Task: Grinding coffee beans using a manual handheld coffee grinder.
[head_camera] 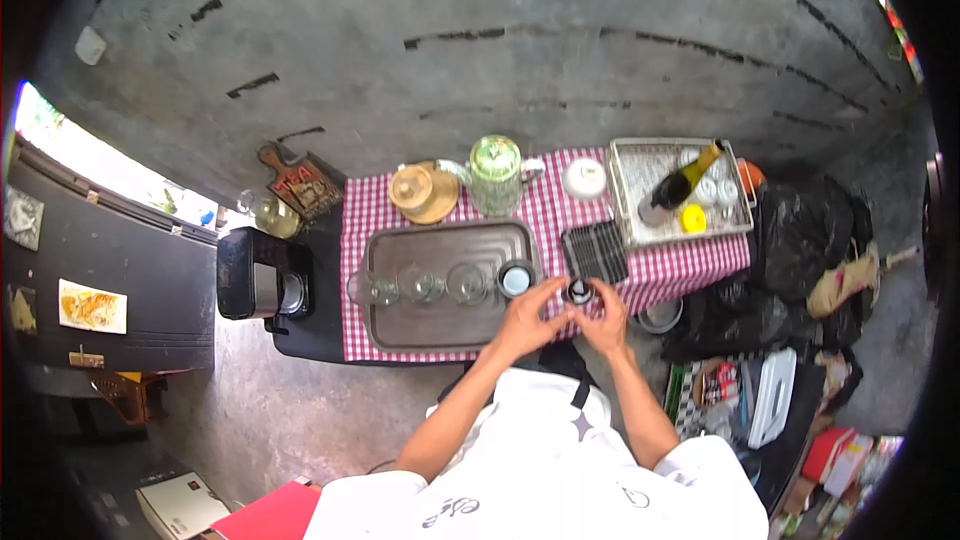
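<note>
My left hand point(531, 321) and my right hand point(606, 316) meet at the table's front edge, their fingers around a small dark round cup or lid point(579, 291). What it holds is too small to tell. Left of my hands a dark round container with a pale blue inside point(515, 280) sits at the right end of a brown tray point(442, 330). Several clear stemmed glasses point(466, 283) stand in a row to its left, the leftmost over the tray's edge. A folded black checked cloth point(596, 252) lies just beyond my right hand.
Behind the tray stand a glass pitcher with a green lid point(496, 172), a wooden-lidded jar point(411, 187) and a white round container point(584, 178). A wire-rimmed basket point(622, 232) at right holds a bottle point(679, 187) and a yellow lid. A black coffee machine point(259, 274) is at left.
</note>
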A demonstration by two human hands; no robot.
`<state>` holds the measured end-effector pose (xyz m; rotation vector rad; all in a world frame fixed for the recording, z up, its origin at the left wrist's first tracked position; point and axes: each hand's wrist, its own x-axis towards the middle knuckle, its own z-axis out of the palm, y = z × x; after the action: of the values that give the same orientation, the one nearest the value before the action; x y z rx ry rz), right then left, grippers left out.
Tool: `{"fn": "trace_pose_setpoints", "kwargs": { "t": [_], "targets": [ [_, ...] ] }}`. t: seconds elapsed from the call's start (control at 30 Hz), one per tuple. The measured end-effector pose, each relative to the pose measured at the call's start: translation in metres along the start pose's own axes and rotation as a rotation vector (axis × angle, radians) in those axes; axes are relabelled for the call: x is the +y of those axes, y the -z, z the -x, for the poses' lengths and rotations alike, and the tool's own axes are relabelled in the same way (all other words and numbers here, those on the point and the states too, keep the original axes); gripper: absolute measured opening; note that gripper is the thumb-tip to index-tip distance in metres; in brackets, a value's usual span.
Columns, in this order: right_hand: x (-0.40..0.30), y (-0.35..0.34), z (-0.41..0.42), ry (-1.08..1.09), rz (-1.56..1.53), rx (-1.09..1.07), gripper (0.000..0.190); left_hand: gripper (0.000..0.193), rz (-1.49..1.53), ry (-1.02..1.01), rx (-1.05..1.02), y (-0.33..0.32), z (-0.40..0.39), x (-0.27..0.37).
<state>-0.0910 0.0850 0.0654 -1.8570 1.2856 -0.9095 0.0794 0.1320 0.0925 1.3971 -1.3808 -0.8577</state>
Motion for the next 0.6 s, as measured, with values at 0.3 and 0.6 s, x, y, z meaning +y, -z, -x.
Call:
{"fn": "trace_pose_setpoints", "kwargs": {
  "t": [0.3, 0.6],
  "targets": [
    [-0.044, -0.035, -0.005, -0.008, 0.077, 0.048, 0.052, 0.054, -0.138, 0.055, -0.014, 0.102, 0.028, -0.035],
    [-0.043, -0.058, -0.016, 0.016, 0.099, -0.021, 0.051, 0.058, -0.328, -0.051, -0.111, 0.113, 0.003, -0.058]
  ]
}}
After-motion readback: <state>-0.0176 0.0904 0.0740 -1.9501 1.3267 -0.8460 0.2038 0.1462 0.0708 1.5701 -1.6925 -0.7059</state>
